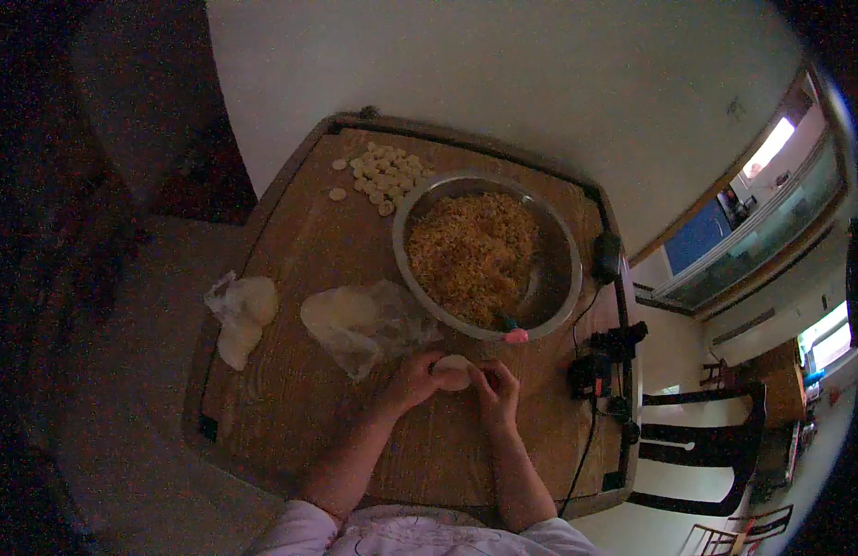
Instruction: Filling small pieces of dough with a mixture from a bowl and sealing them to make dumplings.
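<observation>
Between my hands is a thin, round, pale dough wrapper [452, 374]. My left hand [415, 381] grips its left edge, and the fingers of my right hand [496, 390] pinch the right edge. Just beyond them stands a large steel bowl [576, 278] of crumbly yellow-brown filling [471, 257]. A utensil handle with a pink end [516, 336] rests over the bowl's near rim. To the left of the bowl lies a clear plastic bag [363, 344] with pale round wrappers [345, 311] inside.
Small pale dough pieces [387, 174] are heaped at the wooden table's [297, 229] far left. Another plastic bag with pale dough [252, 306] lies by the left edge. Black adapters [589, 375] and a cable [583, 459] run along the right edge. A dark chair [707, 445] stands to the right.
</observation>
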Action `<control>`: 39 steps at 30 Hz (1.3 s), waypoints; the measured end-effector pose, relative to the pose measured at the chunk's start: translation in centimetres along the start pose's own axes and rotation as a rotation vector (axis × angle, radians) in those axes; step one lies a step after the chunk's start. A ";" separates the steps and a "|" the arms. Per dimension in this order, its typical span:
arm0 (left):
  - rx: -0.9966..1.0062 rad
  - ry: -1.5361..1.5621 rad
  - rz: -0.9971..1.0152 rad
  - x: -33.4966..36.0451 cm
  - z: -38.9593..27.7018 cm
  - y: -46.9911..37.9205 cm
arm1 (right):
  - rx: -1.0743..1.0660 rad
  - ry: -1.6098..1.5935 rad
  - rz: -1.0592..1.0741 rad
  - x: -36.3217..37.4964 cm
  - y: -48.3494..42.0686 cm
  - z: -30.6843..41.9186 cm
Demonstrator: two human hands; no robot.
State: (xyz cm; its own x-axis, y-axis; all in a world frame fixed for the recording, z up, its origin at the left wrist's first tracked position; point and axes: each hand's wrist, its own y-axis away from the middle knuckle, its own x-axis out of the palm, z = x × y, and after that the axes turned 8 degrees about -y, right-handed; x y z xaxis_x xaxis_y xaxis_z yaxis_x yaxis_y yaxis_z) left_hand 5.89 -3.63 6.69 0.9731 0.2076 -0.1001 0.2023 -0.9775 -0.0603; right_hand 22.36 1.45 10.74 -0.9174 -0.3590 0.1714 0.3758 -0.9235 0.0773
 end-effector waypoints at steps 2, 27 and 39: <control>-0.134 0.011 0.017 -0.2 0.0 0.1 | -0.043 0.077 0.031 0.2 -0.1 0.1; -0.090 -0.237 -0.107 -0.2 -1.5 1.2 | -0.098 0.045 -0.010 -0.3 -0.1 -2.6; -0.186 -0.113 -0.014 0.1 -1.6 0.8 | -0.105 0.045 0.002 0.7 0.0 -1.3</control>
State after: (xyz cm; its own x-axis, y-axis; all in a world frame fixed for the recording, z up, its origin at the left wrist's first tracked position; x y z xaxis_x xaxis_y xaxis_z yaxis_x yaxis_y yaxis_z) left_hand 6.28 -4.46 8.22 0.9536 0.2139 -0.2120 0.2427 -0.9626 0.1204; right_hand 21.55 1.03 9.61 -0.9226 -0.3642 0.1272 0.3639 -0.9311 -0.0270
